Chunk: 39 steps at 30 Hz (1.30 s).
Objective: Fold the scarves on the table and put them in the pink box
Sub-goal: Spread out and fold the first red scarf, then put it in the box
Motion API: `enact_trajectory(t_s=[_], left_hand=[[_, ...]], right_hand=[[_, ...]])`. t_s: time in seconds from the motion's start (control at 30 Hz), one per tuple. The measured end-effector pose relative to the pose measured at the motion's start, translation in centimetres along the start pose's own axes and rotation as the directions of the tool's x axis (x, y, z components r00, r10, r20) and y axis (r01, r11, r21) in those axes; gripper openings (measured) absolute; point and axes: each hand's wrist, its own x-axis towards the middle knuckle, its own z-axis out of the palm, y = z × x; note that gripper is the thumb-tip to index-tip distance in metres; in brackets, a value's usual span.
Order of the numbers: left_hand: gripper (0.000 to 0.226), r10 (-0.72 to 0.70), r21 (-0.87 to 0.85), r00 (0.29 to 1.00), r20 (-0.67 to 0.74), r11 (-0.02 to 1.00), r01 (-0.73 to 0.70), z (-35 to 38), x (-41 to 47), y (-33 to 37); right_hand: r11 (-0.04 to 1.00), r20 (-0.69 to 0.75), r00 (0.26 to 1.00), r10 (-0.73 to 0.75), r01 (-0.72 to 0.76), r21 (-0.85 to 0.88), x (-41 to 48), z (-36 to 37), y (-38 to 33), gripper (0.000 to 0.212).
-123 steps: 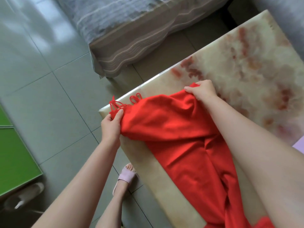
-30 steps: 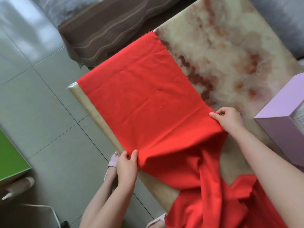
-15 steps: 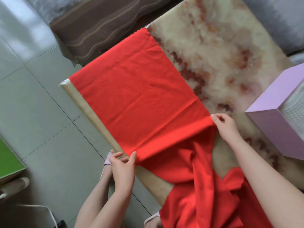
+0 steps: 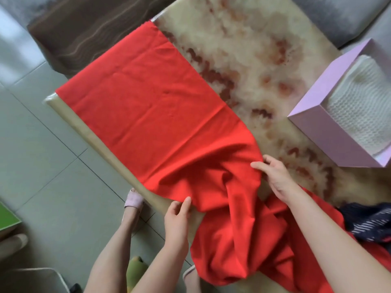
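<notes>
- Red scarf (image 4: 160, 106) is lying half spread on the marbled table (image 4: 254, 49). It is flat toward the far corner, bunching into loose folds at the near end and hanging over the table's near edge.
- Left hand (image 4: 176, 218) is pinching the scarf's near edge at the table rim, thumb on top. Right hand (image 4: 275, 176) is pinching the opposite edge, fingers curling into the cloth.
- Risk: the hanging bunch is pulling on the flat part. If either pinch is slackening, the cloth is likely sliding toward the floor.
- Risk: the hands are gripping at unequal points along the scarf, so a fold started here is probably coming out skewed.
- Risk: the bunched tail is lying against a dark patterned scarf (image 4: 368, 225), and lifting may be dragging that one along.
- Risk: the pink box (image 4: 330, 132), well apart to the right, is already holding a white knit piece (image 4: 357, 106), so a thick, loose fold may not be fitting in.
</notes>
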Motion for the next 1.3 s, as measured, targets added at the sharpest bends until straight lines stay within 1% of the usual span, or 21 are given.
enact_trajectory(t_s=[0.07,0.1,0.2,0.23,0.3,0.33,0.37,0.4,0.43,0.5,0.53,0.57,0.67,0.73,0.8,0.9,1.0,1.03,1.17,1.23,1.3], left_hand=[[0.021,-0.075,-0.175,0.997,0.021,0.981,0.077,0.7,-0.5,-0.5],[0.017,-0.091,-0.199,0.996,0.008,0.976,0.091,0.9,-0.7,-0.9],[0.008,-0.065,-0.141,0.996,-0.065,0.988,0.056,1.7,-1.4,-2.0],[0.008,-0.054,-0.141,0.996,-0.068,0.989,0.044,1.9,-1.5,-2.3],[0.018,-0.066,-0.176,0.998,-0.019,0.982,0.062,2.6,-1.8,-3.1],[0.023,-0.057,-0.143,0.998,0.004,0.988,0.057,3.0,-2.0,-3.4],[0.025,-0.03,-0.06,0.999,0.023,0.998,0.031,3.3,-2.1,-3.9],[0.025,-0.003,0.021,0.999,0.04,1.0,0.003,3.6,-2.3,-4.3],[0.025,0.021,0.087,0.999,0.047,0.996,-0.025,3.7,-2.4,-4.7],[0.027,0.059,0.143,0.998,0.008,0.988,-0.059,4.0,-2.8,-5.2],[0.03,0.074,0.159,0.997,-0.026,0.985,-0.069,3.9,-3.0,-5.4],[0.032,0.091,0.175,0.994,-0.054,0.981,-0.08,3.9,-3.1,-5.7],[0.032,0.158,0.21,0.98,-0.12,0.969,-0.13,3.8,-4.0,-6.3],[0.023,0.193,0.246,0.963,-0.19,0.959,-0.144,3.4,-4.4,-6.7],[0.039,0.209,0.267,0.944,-0.256,0.954,-0.139,2.9,-4.6,-7.0],[0.045,0.204,0.271,0.947,-0.247,0.953,-0.134,2.6,-4.6,-7.6],[0.043,0.144,0.232,0.976,-0.163,0.967,-0.104,2.6,-5.3,-8.5],[0.04,0.129,0.251,0.983,-0.132,0.964,-0.092,2.7,-5.7,-8.8],[0.02,0.05,0.338,0.994,-0.102,0.941,-0.013,2.8,-6.5,-10.4],[0.033,0.046,0.364,0.992,-0.115,0.932,-0.001,3.0,-6.5,-10.6],[0.041,0.067,0.418,0.99,-0.126,0.908,-0.009,3.5,-6.3,-10.8]], right_hand=[[0.997,-0.033,0.999,-0.012,0.015,0.082,-0.3,-0.7,-0.3,0.019],[0.996,-0.037,0.999,-0.024,0.027,0.084,-0.4,-1.1,-0.3,0.022],[0.998,-0.037,0.999,-0.031,0.033,0.05,-0.7,-2.0,-0.4,0.028],[0.999,-0.029,0.999,-0.035,0.036,0.036,-0.8,-2.2,-0.2,0.029],[0.997,0.003,0.999,-0.036,0.036,0.061,-1.1,-2.6,0.0,0.029],[0.995,0.037,0.999,-0.024,0.021,0.099,-1.3,-2.9,0.2,0.03],[0.993,0.083,0.997,-0.006,-0.004,0.12,-1.3,-3.3,0.5,0.035],[0.995,0.131,0.991,0.038,-0.049,0.085,-1.6,-3.7,0.6,0.043],[0.995,0.171,0.981,0.096,-0.091,-0.036,-1.9,-4.2,0.6,0.046],[0.929,0.228,0.95,0.212,-0.124,-0.347,-2.4,-5.2,0.6,0.037],[0.903,0.241,0.941,0.236,-0.121,-0.412,-2.5,-5.8,0.9,0.033],[0.91,0.245,0.942,0.228,-0.116,-0.398,-2.5,-6.4,1.0,0.03],[0.985,0.159,0.981,0.11,-0.086,-0.149,-2.5,-7.8,0.9,0.018],[0.995,0.038,0.999,0.014,-0.01,-0.101,-2.4,-8.6,0.7,0.017],[0.995,-0.068,0.995,-0.069,0.064,-0.079,-2.1,-9.3,0.9,0.025],[0.995,-0.138,0.985,-0.101,0.103,0.009,-1.4,-10.0,1.0,0.029],[0.992,-0.153,0.982,-0.114,0.122,0.041,-0.6,-10.1,1.5,0.027],[0.991,-0.157,0.979,-0.128,0.131,0.013,-0.3,-10.0,1.8,0.025],[0.955,-0.209,0.958,-0.197,0.139,-0.261,0.3,-9.8,2.5,0.021],[0.904,-0.29,0.908,-0.302,0.177,-0.388,0.7,-9.9,1.9,0.015],[0.852,-0.317,0.863,-0.395,0.215,-0.477,1.2,-10.0,1.1,0.01]])
